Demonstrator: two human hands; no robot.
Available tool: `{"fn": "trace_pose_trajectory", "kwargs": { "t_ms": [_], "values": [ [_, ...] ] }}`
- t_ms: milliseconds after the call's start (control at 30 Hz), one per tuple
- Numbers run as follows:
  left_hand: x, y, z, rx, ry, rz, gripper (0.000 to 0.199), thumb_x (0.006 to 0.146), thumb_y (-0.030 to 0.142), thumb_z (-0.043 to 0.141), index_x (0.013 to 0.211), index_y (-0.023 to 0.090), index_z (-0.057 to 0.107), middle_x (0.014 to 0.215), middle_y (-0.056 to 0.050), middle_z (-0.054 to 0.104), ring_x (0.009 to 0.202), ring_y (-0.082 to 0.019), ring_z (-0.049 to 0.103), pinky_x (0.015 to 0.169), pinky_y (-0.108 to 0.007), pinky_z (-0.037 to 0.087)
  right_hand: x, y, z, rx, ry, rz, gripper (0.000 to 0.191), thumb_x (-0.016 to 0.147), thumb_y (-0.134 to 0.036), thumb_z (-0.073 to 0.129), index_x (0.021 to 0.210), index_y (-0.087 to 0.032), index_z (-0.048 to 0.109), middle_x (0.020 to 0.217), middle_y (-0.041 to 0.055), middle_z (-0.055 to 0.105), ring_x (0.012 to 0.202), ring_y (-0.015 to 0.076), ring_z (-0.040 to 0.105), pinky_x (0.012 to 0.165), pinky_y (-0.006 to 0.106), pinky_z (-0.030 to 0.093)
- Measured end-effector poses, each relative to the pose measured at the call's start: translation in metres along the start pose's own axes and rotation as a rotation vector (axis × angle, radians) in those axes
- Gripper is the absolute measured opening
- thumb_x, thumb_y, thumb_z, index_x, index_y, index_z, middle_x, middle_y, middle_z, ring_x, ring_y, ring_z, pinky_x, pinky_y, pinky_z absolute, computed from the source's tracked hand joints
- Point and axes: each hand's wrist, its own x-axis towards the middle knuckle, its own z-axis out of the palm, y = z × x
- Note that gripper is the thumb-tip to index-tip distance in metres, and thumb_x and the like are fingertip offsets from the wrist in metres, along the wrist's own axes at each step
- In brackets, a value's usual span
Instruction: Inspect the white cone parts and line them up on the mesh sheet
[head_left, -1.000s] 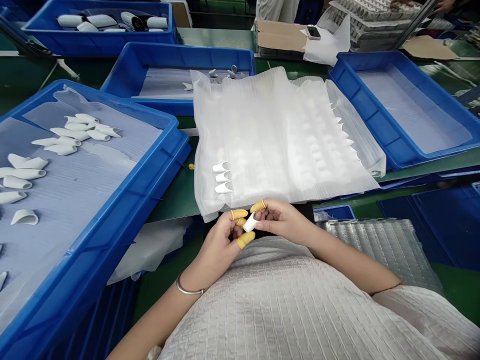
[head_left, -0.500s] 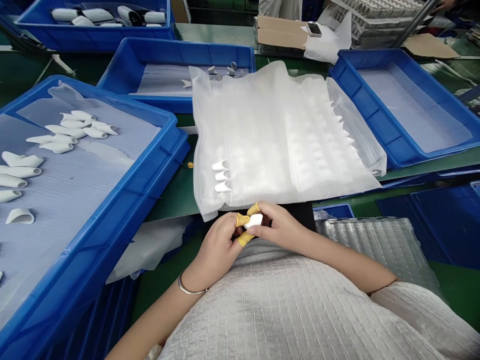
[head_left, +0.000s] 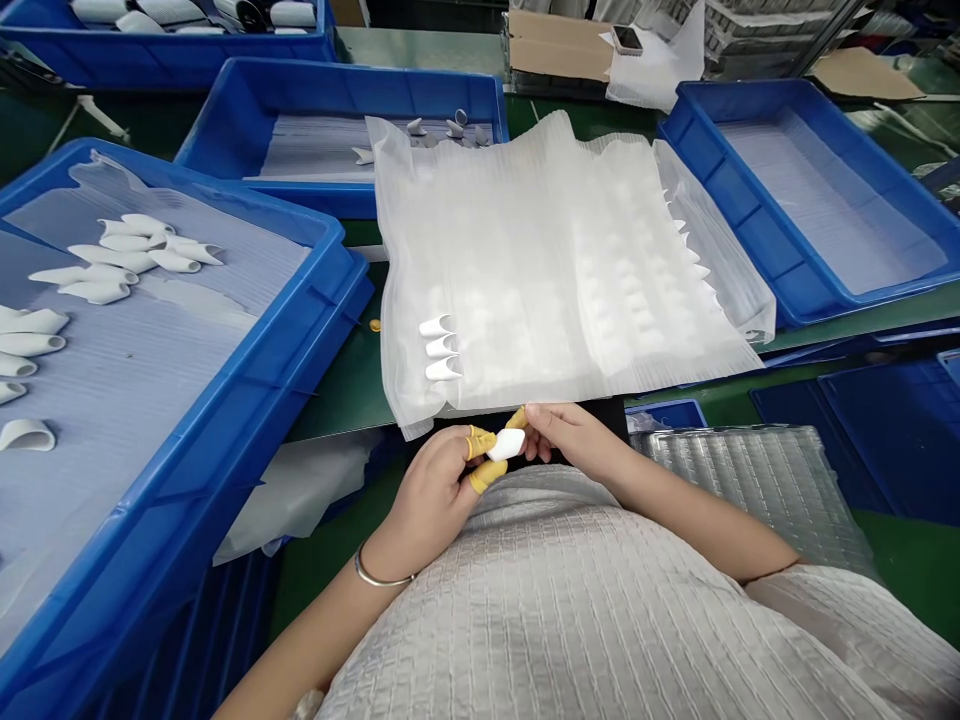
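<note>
Both hands meet just below the front edge of a white foam sheet (head_left: 555, 270). My left hand (head_left: 435, 490) and my right hand (head_left: 570, 440) pinch one small white plastic piece (head_left: 507, 444) between fingertips that wear yellow finger cots. Three similar white pieces (head_left: 439, 347) stick out of the sheet's left edge, a little above my hands. More rows of pieces show faintly under the sheet and along its right side (head_left: 694, 255).
A big blue bin (head_left: 300, 330) at the left holds several loose white pieces (head_left: 127, 255). Another blue bin (head_left: 420, 95) lies behind the sheet, a third (head_left: 720, 200) at the right. A clear blister tray (head_left: 757, 490) sits near my right forearm. Cardboard and a phone (head_left: 625, 38) lie at the back.
The white piece has been turned between my fingertips and now lies flatter. My view has shifted slightly, so everything sits a bit higher and further left.
</note>
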Motion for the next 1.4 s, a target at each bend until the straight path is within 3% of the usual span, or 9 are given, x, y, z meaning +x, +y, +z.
{"fn": "trace_pose_trajectory", "kwargs": {
  "t_ms": [200,333,467,600,800,1033,1133,1200,1400],
  "values": [
    [-0.0017,0.0010,0.0001,-0.157,-0.011,-0.194,0.011,0.091,0.029,0.061,0.098,0.021,0.057,0.077,0.002,0.059,0.065,-0.013,0.056,0.060,-0.026,0.046,-0.0047,-0.0042,-0.0005,-0.124,-0.065,-0.121,0.027,0.087,-0.041,0.066,0.097,-0.016,0.067,0.082,0.0011,0.063,0.073,0.0138,0.057,0.066,0.026,0.045],
    [-0.0044,0.0014,0.0008,-0.332,-0.054,-0.405,0.018,0.090,0.036,0.062,0.099,0.021,0.059,0.075,0.002,0.060,0.064,-0.013,0.056,0.059,-0.027,0.046,-0.0067,-0.0048,-0.0014,-0.428,0.000,-0.267,0.021,0.089,-0.033,0.066,0.104,-0.018,0.066,0.090,0.0022,0.067,0.074,0.0152,0.059,0.066,0.027,0.045],
    [-0.0060,-0.0001,0.0027,-0.415,-0.076,-0.489,0.020,0.088,0.039,0.063,0.099,0.022,0.059,0.078,0.001,0.061,0.066,-0.014,0.057,0.059,-0.028,0.046,-0.0081,-0.0041,-0.0032,-0.648,-0.009,-0.456,0.021,0.093,-0.030,0.063,0.110,-0.019,0.064,0.102,0.0052,0.070,0.088,0.0197,0.063,0.078,0.032,0.046],
    [-0.0035,0.0006,0.0028,-0.324,-0.035,-0.386,0.015,0.090,0.035,0.061,0.097,0.022,0.059,0.078,0.001,0.060,0.066,-0.014,0.056,0.060,-0.028,0.045,-0.0061,-0.0013,-0.0015,-0.459,0.003,-0.380,0.032,0.088,-0.033,0.068,0.116,-0.019,0.061,0.105,0.0060,0.068,0.090,0.0196,0.061,0.076,0.031,0.047],
    [-0.0002,0.0020,0.0010,-0.137,0.017,-0.189,0.007,0.088,0.025,0.062,0.088,0.020,0.057,0.081,0.001,0.059,0.068,-0.014,0.055,0.063,-0.028,0.045,0.0001,0.0009,0.0039,-0.183,-0.093,-0.134,0.029,0.093,-0.044,0.059,0.088,-0.015,0.064,0.080,0.0015,0.061,0.073,0.0149,0.055,0.065,0.027,0.044],
    [-0.0048,0.0021,0.0021,-0.388,-0.016,-0.447,0.019,0.087,0.036,0.064,0.097,0.021,0.058,0.075,0.002,0.060,0.063,-0.013,0.056,0.058,-0.027,0.046,-0.0048,-0.0070,0.0003,-0.532,-0.064,-0.370,0.020,0.093,-0.031,0.063,0.108,-0.020,0.065,0.101,0.0049,0.068,0.088,0.0191,0.061,0.074,0.030,0.046],
    [-0.0048,0.0024,0.0021,-0.443,-0.039,-0.463,0.019,0.088,0.037,0.063,0.097,0.021,0.058,0.079,0.000,0.062,0.066,-0.014,0.058,0.059,-0.028,0.047,-0.0065,-0.0048,-0.0025,-0.652,-0.047,-0.462,0.024,0.093,-0.031,0.062,0.116,-0.022,0.063,0.111,0.0069,0.068,0.101,0.0231,0.061,0.086,0.035,0.045],
    [-0.0038,0.0022,0.0017,-0.400,-0.032,-0.429,0.018,0.089,0.036,0.061,0.098,0.021,0.059,0.077,0.001,0.061,0.065,-0.014,0.057,0.059,-0.028,0.046,-0.0058,-0.0027,-0.0031,-0.604,-0.027,-0.417,0.034,0.089,-0.036,0.068,0.120,-0.023,0.061,0.114,0.0073,0.067,0.101,0.0237,0.060,0.085,0.035,0.046],
    [-0.0008,0.0009,-0.0006,-0.191,-0.002,-0.236,0.010,0.090,0.030,0.061,0.095,0.021,0.060,0.079,0.001,0.059,0.066,-0.014,0.055,0.063,-0.029,0.045,-0.0006,-0.0018,0.0004,-0.235,-0.099,-0.119,0.038,0.093,-0.051,0.056,0.082,-0.015,0.062,0.074,0.0004,0.057,0.068,0.0145,0.053,0.061,0.026,0.041]
  ]
}}
